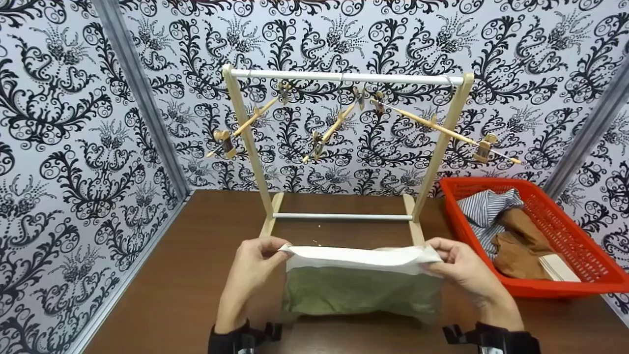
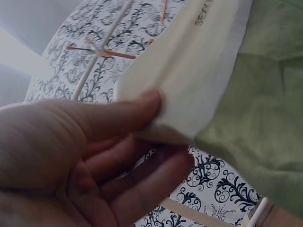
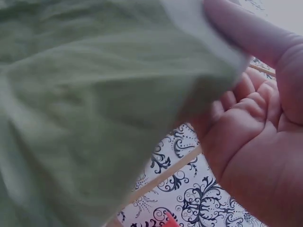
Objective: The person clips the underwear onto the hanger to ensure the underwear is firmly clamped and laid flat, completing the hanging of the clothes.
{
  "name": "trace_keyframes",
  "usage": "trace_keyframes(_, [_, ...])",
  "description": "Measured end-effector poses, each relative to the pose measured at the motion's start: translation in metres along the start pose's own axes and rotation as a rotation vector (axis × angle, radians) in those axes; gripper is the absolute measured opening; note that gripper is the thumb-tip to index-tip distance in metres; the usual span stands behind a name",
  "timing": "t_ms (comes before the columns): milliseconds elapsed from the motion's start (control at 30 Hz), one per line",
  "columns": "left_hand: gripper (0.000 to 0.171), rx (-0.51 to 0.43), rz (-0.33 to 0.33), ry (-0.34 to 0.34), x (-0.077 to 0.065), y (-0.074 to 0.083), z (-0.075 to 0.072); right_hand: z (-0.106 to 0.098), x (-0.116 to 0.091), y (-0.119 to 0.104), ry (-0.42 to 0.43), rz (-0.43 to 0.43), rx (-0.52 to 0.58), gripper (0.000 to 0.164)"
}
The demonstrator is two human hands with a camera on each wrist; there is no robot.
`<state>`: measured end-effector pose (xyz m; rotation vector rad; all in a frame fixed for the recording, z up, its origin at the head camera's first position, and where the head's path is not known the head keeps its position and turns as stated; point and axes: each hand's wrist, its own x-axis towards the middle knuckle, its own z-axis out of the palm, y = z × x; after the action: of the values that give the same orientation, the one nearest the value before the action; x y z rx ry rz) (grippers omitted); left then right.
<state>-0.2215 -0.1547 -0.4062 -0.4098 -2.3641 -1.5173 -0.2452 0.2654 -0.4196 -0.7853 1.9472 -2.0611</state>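
Note:
A green cloth garment with a wide white band (image 1: 363, 290) hangs stretched between both hands, low in front of the rack. At its left upper corner my left hand (image 1: 258, 265) pinches the white band between thumb and fingers. My right hand (image 1: 462, 270) pinches the opposite corner of the band. Dark lettering shows on the white band (image 2: 184, 61) in the left wrist view, only partly readable. In the right wrist view the green cloth (image 3: 94, 109) fills the left side, blurred, and covers some of the fingertips.
Behind the cloth stands a wooden rack with a white top rail (image 1: 344, 75). Several hangers with wooden clips, such as this middle hanger (image 1: 339, 123), hang from it. A red basket (image 1: 575, 221) at the right holds striped cloth (image 1: 484, 211) and brown cloth (image 1: 521, 241).

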Motion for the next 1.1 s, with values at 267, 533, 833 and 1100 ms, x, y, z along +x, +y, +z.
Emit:
trace_keyframes(267, [0.014, -0.327, 0.007, -0.055, -0.003, 0.003, -0.012, 0.004, -0.007, -0.015, -0.035, -0.040, 0.153, 0.047])
trace_keyframes(533, [0.017, -0.550, 0.031, -0.231, -0.010, -0.004, -0.026, 0.010, -0.012, -0.030, -0.005, -0.079, 0.254, 0.046])
trace_keyframes(833, [0.022, -0.799, 0.013, -0.185, -0.014, 0.018, -0.023, 0.028, -0.024, -0.054, 0.139, -0.100, 0.204, 0.041])
trace_keyframes(1100, [0.022, -0.889, -0.097, 0.029, -0.010, 0.028, -0.017, 0.031, -0.022, -0.058, 0.151, -0.077, 0.178, 0.042])
